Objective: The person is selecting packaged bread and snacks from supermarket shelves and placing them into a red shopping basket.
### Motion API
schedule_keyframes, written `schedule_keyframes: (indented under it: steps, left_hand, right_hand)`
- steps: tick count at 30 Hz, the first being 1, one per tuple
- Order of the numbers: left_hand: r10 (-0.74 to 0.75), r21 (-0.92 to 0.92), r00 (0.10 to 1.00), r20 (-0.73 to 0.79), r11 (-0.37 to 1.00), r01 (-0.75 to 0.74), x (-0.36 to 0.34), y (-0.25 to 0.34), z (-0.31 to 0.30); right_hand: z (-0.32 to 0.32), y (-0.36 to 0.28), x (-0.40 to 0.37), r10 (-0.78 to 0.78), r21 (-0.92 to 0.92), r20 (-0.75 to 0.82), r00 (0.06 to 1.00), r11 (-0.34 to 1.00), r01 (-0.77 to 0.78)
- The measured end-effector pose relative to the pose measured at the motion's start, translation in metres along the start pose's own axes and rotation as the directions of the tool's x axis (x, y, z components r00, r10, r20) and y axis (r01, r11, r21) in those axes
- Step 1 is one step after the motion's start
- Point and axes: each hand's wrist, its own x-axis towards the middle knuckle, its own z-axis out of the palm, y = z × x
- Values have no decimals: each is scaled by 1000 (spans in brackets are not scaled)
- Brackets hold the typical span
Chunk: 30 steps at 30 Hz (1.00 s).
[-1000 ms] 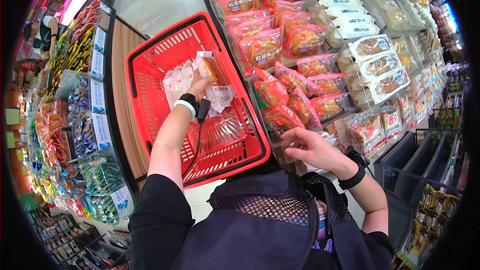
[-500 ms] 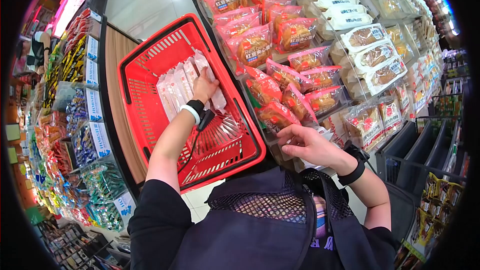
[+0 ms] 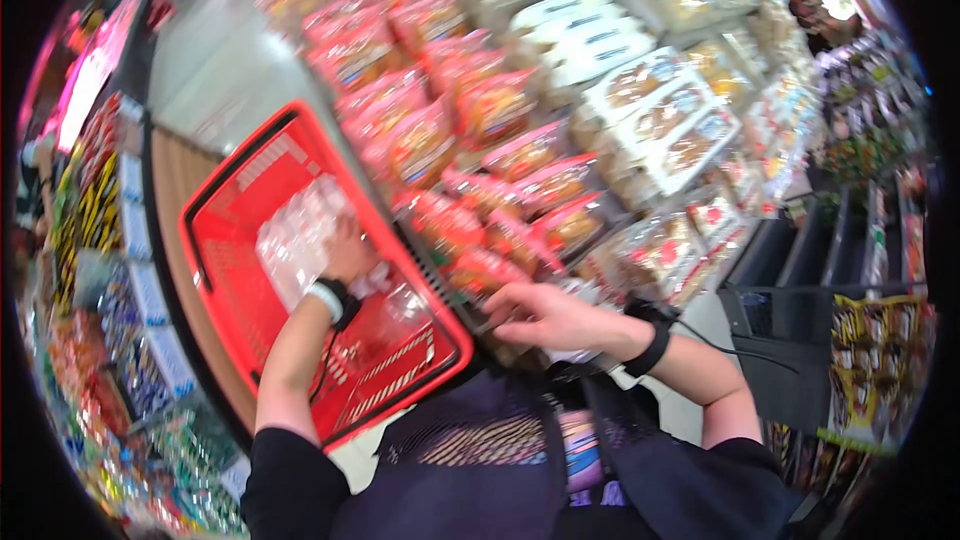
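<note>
Inside the red shopping basket [image 3: 228, 202], a row of long pale wrapped packages [image 3: 298, 230] lies side by side. My left hand [image 3: 348, 252] is down in the basket at the right end of this row, touching the packages. Blur hides its fingers, so its grip cannot be made out. My right hand [image 3: 560, 318] hovers palm down near the front of the bread display, fingers loosely bent and apart, with nothing in it. Just beyond it are pink-and-clear bags of red bean bread [image 3: 490, 265].
White-wrapped bread packs [image 3: 650, 105] fill the display further right. Dark shelf dividers [image 3: 790, 250] stand at the right, above yellow snack packs [image 3: 875, 340]. Left of the basket runs a wooden ledge [image 3: 180, 200] beside racks of colourful bagged sweets [image 3: 100, 300].
The view has swung, so basket and display appear further left and lower, with more blur. My left hand stays on the packages in the basket; my right hand stays beside the display.
</note>
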Motion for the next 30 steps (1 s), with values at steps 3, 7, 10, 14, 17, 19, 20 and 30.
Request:
schedule_keyframes:
  steps: [3, 7, 10, 14, 17, 19, 20, 30]
  left_hand:
    - [76, 75, 997, 25, 994, -78, 6, -29, 20]
    - [134, 77, 990, 40, 988, -137, 14, -52, 35]
    - [80, 102, 992, 95, 991, -89, 16, -49, 31]
    - [40, -30, 989, 145, 999, -36, -2, -18, -9]
    - [-105, 28, 990, 92, 994, 103, -24, 11, -31]
    - [-92, -10, 994, 63, 996, 92, -28, 7, -23]
    - [-73, -40, 997, 33, 996, 74, -28, 5, -20]
    - [-143, 70, 986, 88, 988, 137, -29, 20, -29]
  right_hand:
    - [-8, -8, 1, 65, -4, -17, 998, 998, -65]
    - [-29, -22, 0, 36, 9, -91, 995, 999, -36]
    - [-48, -20, 0, 1, 31, -142, 990, 1000, 4]
    - [-68, -32, -10, 97, 79, -161, 982, 993, -85]
    - [-76, -34, -14, 91, 44, -199, 976, 995, -84]
    - [-78, -35, -15, 118, 43, -195, 974, 993, -111]
    - [-79, -35, -15, 133, 62, -194, 972, 991, -123]
    - [-95, -36, -7, 80, 60, -264, 961, 996, -66]
